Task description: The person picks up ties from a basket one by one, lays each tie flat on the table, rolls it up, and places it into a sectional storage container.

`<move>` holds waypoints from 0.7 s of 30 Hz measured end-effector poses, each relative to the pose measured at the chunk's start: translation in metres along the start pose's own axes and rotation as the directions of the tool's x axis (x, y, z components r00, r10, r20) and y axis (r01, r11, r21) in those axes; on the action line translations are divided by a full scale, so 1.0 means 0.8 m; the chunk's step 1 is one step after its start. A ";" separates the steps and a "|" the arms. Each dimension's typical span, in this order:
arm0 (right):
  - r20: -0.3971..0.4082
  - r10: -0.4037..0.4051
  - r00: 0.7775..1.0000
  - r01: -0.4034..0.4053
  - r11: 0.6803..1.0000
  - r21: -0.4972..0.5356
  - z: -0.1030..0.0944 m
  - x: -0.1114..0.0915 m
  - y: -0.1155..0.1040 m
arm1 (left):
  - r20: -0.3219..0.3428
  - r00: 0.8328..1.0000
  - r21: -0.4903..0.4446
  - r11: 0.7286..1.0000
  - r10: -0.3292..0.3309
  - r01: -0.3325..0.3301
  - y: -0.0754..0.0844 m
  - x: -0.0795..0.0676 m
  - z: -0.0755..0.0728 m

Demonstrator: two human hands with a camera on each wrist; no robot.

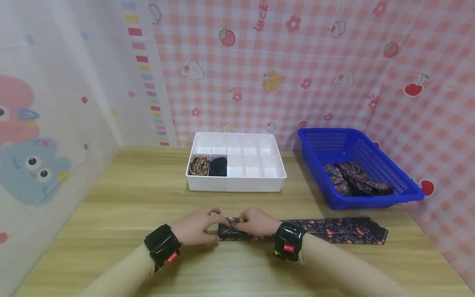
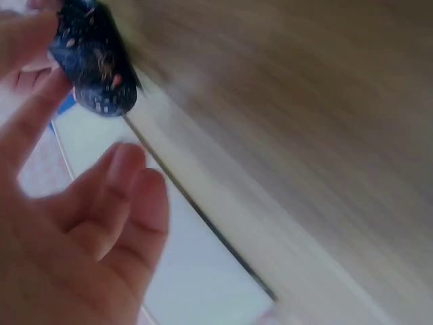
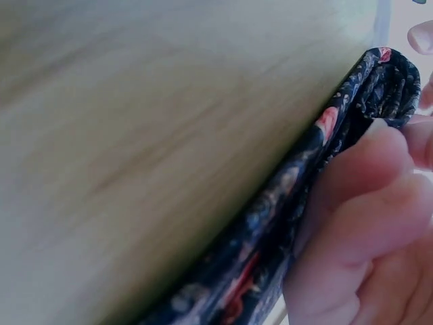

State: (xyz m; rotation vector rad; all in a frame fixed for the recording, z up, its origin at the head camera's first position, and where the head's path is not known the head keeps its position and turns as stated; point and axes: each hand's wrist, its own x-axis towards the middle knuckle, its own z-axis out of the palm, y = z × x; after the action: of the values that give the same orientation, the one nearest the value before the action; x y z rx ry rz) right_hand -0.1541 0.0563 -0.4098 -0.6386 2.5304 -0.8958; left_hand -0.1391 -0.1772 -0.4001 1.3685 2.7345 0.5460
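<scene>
A dark necktie (image 1: 334, 230) with red and pink flowers lies lengthwise on the table, its pointed wide end to the right. Its left end is turned over into a flat roll, seen end-on as layered cloth (image 3: 387, 91) in the right wrist view. My left hand (image 1: 198, 227) pinches that rolled end between thumb and forefinger; its other fingers are loosely bent in the left wrist view. Just to the right, my right hand (image 1: 258, 222) grips the tie with thumb and curled fingers. Part of the tie is hidden under the right hand and wrist.
Behind the hands stands a white divided box (image 1: 237, 184). Its front-left compartments hold a brown patterned coil (image 1: 199, 166) and a black coil (image 1: 218, 166). At the back right, a blue basket (image 1: 323, 181) holds several patterned cloth pieces (image 1: 358, 178). Printed curtains (image 1: 237, 82) border the table.
</scene>
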 end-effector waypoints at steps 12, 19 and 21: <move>0.024 -0.005 1.000 0.004 0.998 0.068 0.019 0.021 -0.034 | -0.008 0.987 -0.341 0.928 -0.163 0.150 -0.013 -0.041 -0.012; 0.019 0.033 0.999 -0.036 0.979 0.200 0.015 0.018 -0.034 | -0.071 0.985 -0.353 0.928 -0.156 0.121 -0.003 -0.035 -0.027; 0.023 0.044 0.999 -0.048 0.976 0.211 0.012 0.016 -0.033 | -0.072 0.986 -0.343 0.932 -0.148 0.115 0.001 -0.030 -0.028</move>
State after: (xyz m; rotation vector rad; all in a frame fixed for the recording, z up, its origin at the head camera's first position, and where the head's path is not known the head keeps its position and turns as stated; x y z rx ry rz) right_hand -0.1523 0.0262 -0.4020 -0.5165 2.3807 -1.1187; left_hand -0.1283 -0.2024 -0.3816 1.0939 2.6129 1.0382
